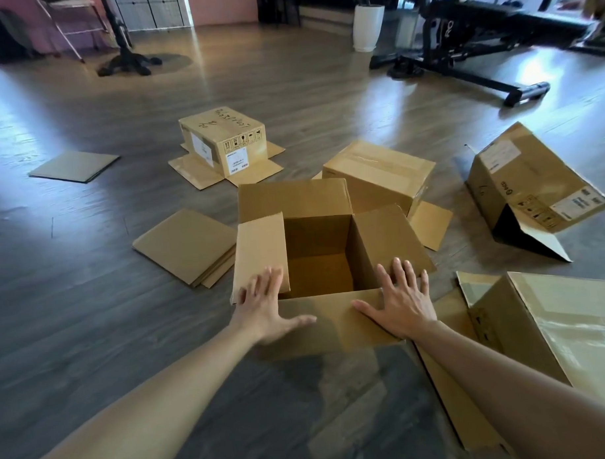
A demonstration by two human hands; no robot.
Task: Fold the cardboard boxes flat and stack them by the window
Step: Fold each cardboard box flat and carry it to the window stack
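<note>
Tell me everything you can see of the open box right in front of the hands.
The open box is plain brown corrugated cardboard, upright on the wood floor, its inside bare. All four top flaps are spread outward. The left hand lies flat on the left flap, the right hand on the right flap, fingers straight. It is not yet flattened.

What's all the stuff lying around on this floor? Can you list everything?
Open box: one, brown, centre, flaps spread.
Upturned boxes: two, brown, behind it, flaps splayed on floor.
Tipped box: one, brown, right.
Large box: one, brown, near right.
Flat cardboard: two lots, brown, left.
Plant pot: one, white, far wall.
Exercise bench: one, black, far right.
Stand: one, black, far left.
Floor: grey-brown wood.
Left hand: on left flap, fingers straight.
Right hand: on right flap, fingers spread.
</note>
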